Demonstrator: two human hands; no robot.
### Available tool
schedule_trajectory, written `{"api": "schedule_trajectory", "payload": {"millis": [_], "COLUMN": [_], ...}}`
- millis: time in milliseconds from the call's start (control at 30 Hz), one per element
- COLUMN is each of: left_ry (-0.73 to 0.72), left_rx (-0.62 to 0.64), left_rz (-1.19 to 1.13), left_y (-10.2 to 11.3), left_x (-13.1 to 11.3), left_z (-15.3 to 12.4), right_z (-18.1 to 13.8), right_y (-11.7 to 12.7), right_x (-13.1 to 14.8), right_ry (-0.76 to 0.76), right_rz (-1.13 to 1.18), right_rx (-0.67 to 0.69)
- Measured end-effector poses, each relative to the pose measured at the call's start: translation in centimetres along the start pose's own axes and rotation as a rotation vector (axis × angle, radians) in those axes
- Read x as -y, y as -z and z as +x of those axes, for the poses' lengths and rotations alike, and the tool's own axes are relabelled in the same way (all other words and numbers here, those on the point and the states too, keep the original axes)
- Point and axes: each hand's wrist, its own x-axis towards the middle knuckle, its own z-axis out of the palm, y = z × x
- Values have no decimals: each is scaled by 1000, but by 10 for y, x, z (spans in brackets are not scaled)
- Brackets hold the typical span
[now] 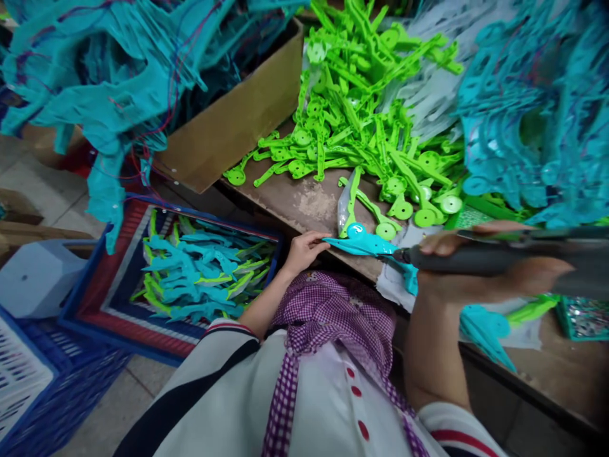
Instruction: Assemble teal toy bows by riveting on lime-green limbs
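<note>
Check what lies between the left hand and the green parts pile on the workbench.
Head view: bare worn benchtop separates the left hand from the green parts pile.

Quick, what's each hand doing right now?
Left hand: pinching the tip of the teal plastic piece.
Right hand: closed around the dark power tool.

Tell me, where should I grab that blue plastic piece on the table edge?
Probably the narrow pointed end of the blue plastic piece, coming from the left, where the left hand pinches it. The round wide end sits under the dark tool in the right hand, so that side is blocked.
</note>
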Motion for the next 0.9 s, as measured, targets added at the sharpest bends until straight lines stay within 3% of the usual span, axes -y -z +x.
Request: {"api": "schedule_trajectory", "payload": {"millis": [133,233,367,467,567,667,767,900], "left_ry": [-26,29,189,302,304,302,311,342], "left_rx": [22,39,56,64,-52,-174,-228,-238], "left_rz": [114,98,71,45,-7,-38,-44,-34], "left_y": [4,10,22,24,16,7,3,3], "left_x": [-4,-11,-20,-21,-18,-16,-18,-22], "left_z": [4,6,7,8,7,5,4,5], "right_z": [3,5,35,87,141,168,170,167], "right_y": [-9,-4,50,103,142,163,171,177], "right_x": [17,16,6,-13,-45,-74,-89,-94], "right_ry": [155,156,79,189,224,193,136,129], "right_rz": [-15,5,-119,-142,-242,-271,-248,-270], "right_rx": [-219,-235,-249,-381,-398,-343,-280,-307]}}
